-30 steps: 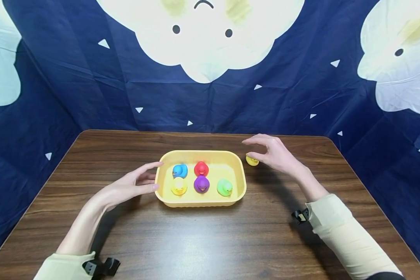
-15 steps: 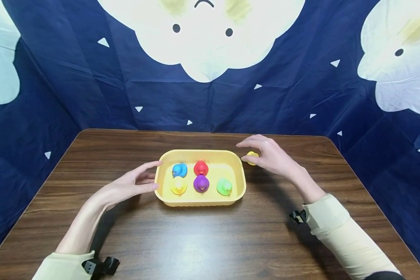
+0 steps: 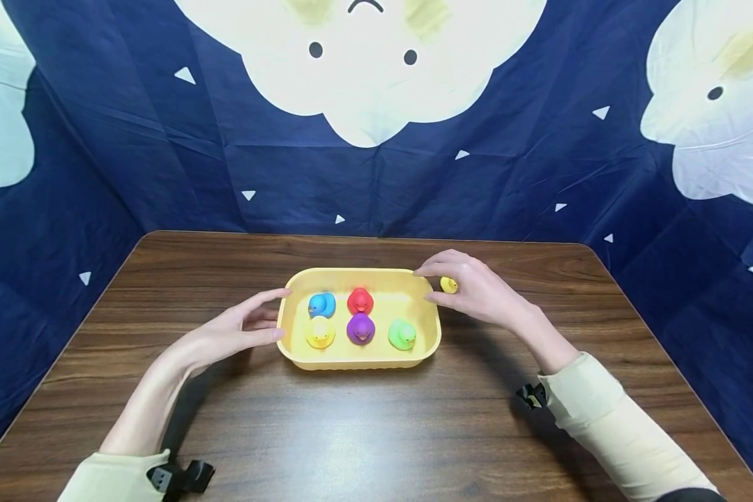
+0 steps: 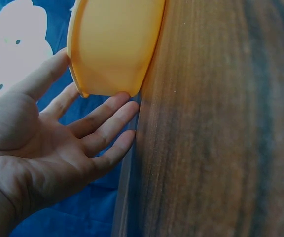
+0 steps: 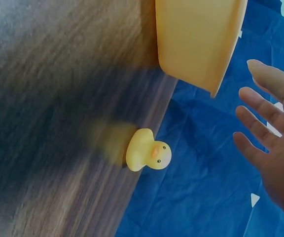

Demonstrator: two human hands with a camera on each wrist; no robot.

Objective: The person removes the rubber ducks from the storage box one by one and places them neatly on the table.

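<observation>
A pale yellow plastic basin (image 3: 359,364) stands on the table, holding a blue duck (image 3: 322,305), a red duck (image 3: 360,301), a yellow duck (image 3: 320,333), a purple duck (image 3: 360,329) and a green duck (image 3: 403,335). My left hand (image 3: 231,329) touches the basin's left end with thumb and fingers spread along it. At the right end, my right hand (image 3: 473,284) hovers by the rim, fingers extended and holding nothing. Another small yellow duck (image 5: 147,150) sits on the table outside the basin, partly hidden behind the right hand in the head view.
The dark wood table (image 3: 345,432) has rounded far corners. Behind it hangs a navy cloth (image 3: 301,181) with white clouds and small triangles. Each wrist carries a small black camera, such as the left one (image 3: 182,480).
My right hand has shifted left, from above the loose yellow duck to the basin's right rim. That duck has stayed on the table. My left hand keeps its place.
</observation>
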